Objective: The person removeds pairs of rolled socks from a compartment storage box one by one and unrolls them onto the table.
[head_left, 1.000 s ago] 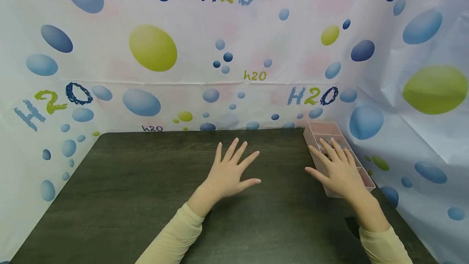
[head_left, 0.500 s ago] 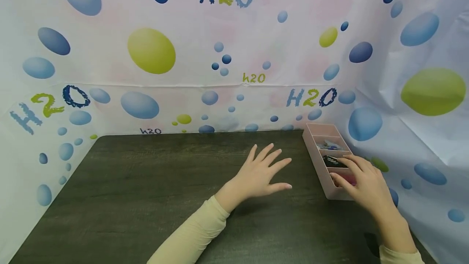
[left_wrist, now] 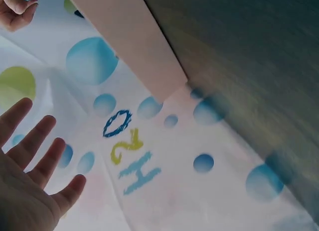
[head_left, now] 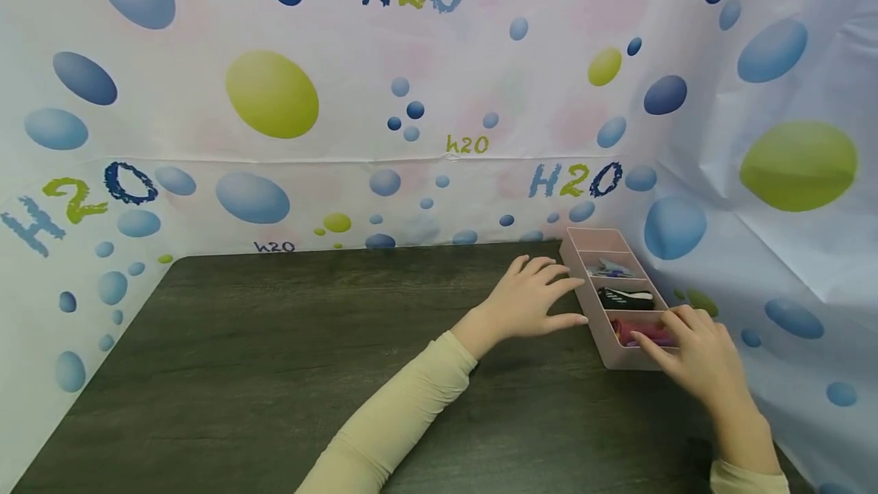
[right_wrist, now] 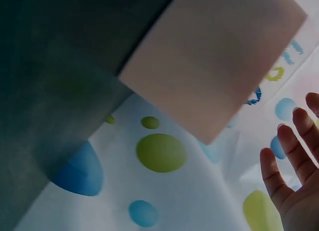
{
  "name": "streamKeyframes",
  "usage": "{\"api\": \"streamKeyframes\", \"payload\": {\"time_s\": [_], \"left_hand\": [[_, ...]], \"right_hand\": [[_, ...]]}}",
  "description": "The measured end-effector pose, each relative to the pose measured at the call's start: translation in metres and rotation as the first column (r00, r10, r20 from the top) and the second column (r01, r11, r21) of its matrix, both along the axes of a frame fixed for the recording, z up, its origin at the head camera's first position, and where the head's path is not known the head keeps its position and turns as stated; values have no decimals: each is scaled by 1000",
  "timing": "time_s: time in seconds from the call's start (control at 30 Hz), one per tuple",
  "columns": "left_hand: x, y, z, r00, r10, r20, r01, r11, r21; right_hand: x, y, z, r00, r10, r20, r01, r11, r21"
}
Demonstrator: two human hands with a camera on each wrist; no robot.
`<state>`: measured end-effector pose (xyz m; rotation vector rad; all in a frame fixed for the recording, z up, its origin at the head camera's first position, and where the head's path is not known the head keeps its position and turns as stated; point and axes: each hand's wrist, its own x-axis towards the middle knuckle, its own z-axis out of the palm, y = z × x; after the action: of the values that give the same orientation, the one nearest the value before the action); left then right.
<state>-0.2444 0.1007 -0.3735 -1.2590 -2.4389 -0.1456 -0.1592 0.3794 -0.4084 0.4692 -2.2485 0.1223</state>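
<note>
A pink divided organizer box (head_left: 620, 359) stands at the right of the dark table. Its front compartment holds a red and pink bundle (head_left: 641, 332). Behind that lies a black item with white stripes (head_left: 626, 299), then small clear and blue pieces (head_left: 609, 269). My left hand (head_left: 524, 302), fingers spread, is just left of the box's side wall and holds nothing. Over the front right corner hovers my right hand (head_left: 706, 357), thumb and fingers apart and loosely bent; contact with the rim cannot be made out. Both wrist views show the box's plain outer wall (left_wrist: 124, 37) and fingers apart.
The dark wood-grain table (head_left: 274, 372) extends left and forward of the box. A white sheet (head_left: 370, 44) printed with blue and green bubbles hangs behind and along the sides, close to the box's right side.
My left hand has moved right, up to the box's left side. My right hand has drawn back from above the compartments to the front right corner, uncovering the contents.
</note>
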Motion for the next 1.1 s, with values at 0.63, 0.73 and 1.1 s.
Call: {"api": "streamKeyframes", "payload": {"time_s": [0.63, 0.73, 1.1], "left_hand": [[-13, 94, -41, 976, 94, 197, -97, 995, 5], [-12, 102, -44, 971, 121, 207, -118, 993, -25], [-8, 122, -42, 948, 205, 242, -180, 976, -123]], "right_hand": [[1, 27, -19, 958, -93, 272, 125, 987, -102], [2, 26, -18, 943, -113, 313, 149, 984, -95], [3, 29, -25, 941, -115, 317, 150, 985, -86]]}}
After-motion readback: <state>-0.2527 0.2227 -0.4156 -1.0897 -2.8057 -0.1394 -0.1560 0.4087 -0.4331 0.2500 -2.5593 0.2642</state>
